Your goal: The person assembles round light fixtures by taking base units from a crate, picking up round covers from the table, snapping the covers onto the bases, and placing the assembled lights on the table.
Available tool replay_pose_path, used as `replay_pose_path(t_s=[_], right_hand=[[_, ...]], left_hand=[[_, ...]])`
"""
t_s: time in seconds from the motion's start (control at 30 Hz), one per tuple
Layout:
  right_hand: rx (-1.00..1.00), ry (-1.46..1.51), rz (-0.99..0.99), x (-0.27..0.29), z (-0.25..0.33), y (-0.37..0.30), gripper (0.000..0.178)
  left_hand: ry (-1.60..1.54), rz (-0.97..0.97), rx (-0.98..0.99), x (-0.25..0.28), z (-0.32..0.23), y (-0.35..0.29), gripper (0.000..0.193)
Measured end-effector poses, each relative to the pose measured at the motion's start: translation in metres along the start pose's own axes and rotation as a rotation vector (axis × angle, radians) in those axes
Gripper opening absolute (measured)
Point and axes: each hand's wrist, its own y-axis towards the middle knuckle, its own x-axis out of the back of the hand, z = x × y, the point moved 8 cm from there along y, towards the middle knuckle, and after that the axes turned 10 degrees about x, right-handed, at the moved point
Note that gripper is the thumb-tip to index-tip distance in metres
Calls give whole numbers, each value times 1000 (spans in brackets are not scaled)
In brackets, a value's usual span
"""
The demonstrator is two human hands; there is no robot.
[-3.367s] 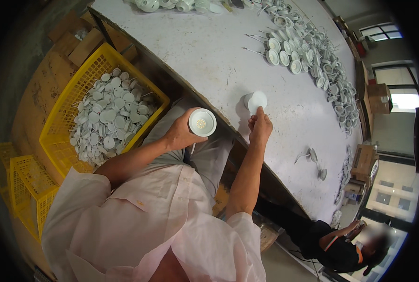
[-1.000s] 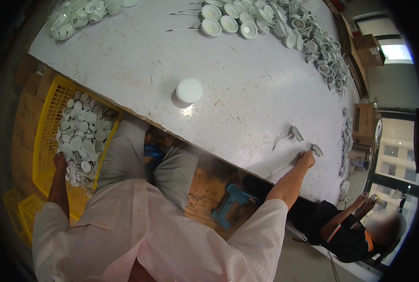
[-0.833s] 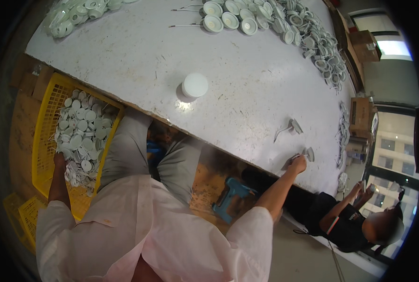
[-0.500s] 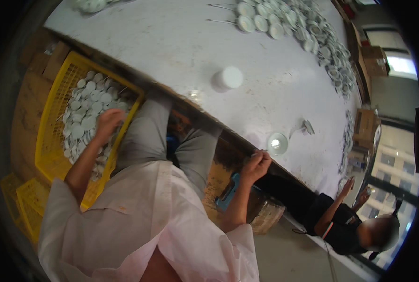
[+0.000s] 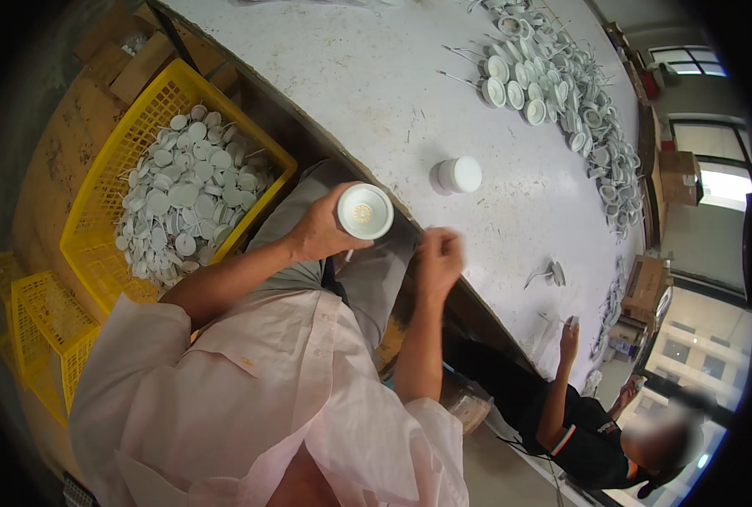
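My left hand [image 5: 318,231] is closed around a round white downlight [image 5: 382,199], its face turned up with a cluster of small yellow LED dots in the middle. Just right of it, over the table's edge, my right hand [image 5: 438,258] has its fingers curled in; it is a little blurred, and what they hold, if anything, is hidden. A short white cylinder [image 5: 464,175], perhaps a stack of round covers, stands on the table beyond my hands. To its right lies a single lamp part [image 5: 555,273] with a wire.
A yellow basket [image 5: 97,228] full of round white wired discs [image 5: 183,195] stands at my left, smaller yellow crates [image 5: 51,313] behind it. Many white downlights [image 5: 553,93] cover the table's far side. A co-worker [image 5: 591,431] works at the right.
My left hand has come from the basket to above my lap and now holds a downlight. My right hand has moved up and left. The bowl-shaped downlight has left the table's edge.
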Motion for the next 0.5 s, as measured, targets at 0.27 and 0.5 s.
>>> replay_pose_path(t_s=[0.27, 0.5], right_hand=[[-234, 0, -63, 13, -31, 108, 30], [-240, 301, -128, 19, -39, 93, 24]], left_hand=[[30, -52, 86, -1, 28, -18, 70], [44, -71, 116, 9, 45, -17, 71]])
